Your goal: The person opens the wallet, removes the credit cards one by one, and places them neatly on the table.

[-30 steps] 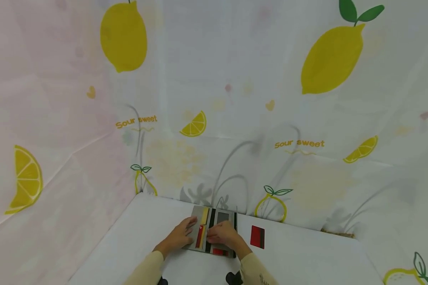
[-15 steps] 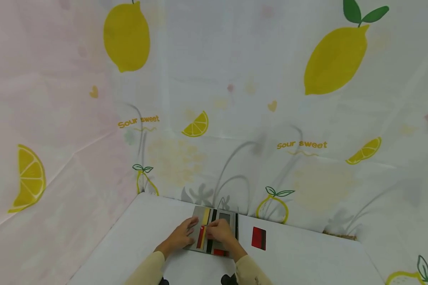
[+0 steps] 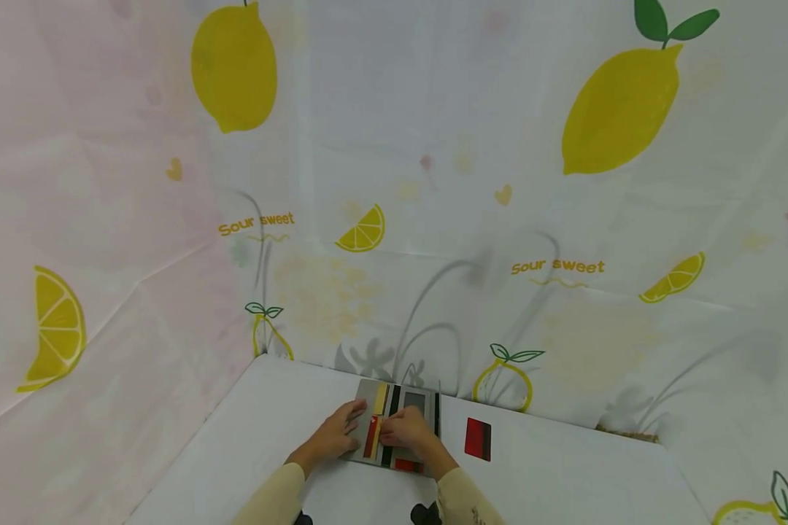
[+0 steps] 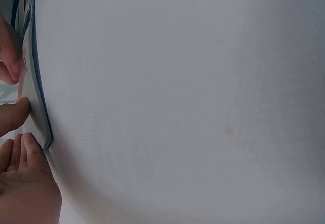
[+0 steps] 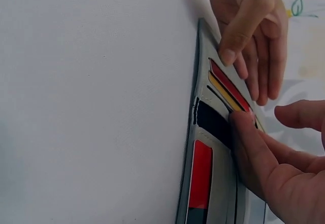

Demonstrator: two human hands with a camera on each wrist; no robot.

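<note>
A grey fabric card wallet [image 3: 394,426] lies open and flat on the white table [image 3: 565,481], close to the back edge, with its card slots facing up. A red card [image 5: 229,85] and a yellow card [image 5: 223,91] stick out of the slots on its left half, and another red card [image 5: 200,174] sits in a slot nearer to me, beside the dark centre strip.

My left hand [image 3: 333,435] rests flat on the wallet's left half, fingers straight and slightly spread, pressing it down; in the right wrist view its fingertips [image 5: 228,55] sit right next to the red card's edge. My right hand [image 3: 407,430] lies on the right half with the fingers bent, the thumb [image 5: 247,132] pressing at the end of the yellow card where it meets the dark strip. I cannot tell whether the thumb and forefinger actually pinch that card or only touch it.

A loose red rectangular card with a dark stripe [image 3: 478,439] lies on the table just to the right of the wallet, apart from it. Behind the table hangs a white backdrop printed with yellow lemons [image 3: 617,109] and the words "Sour sweet".
</note>
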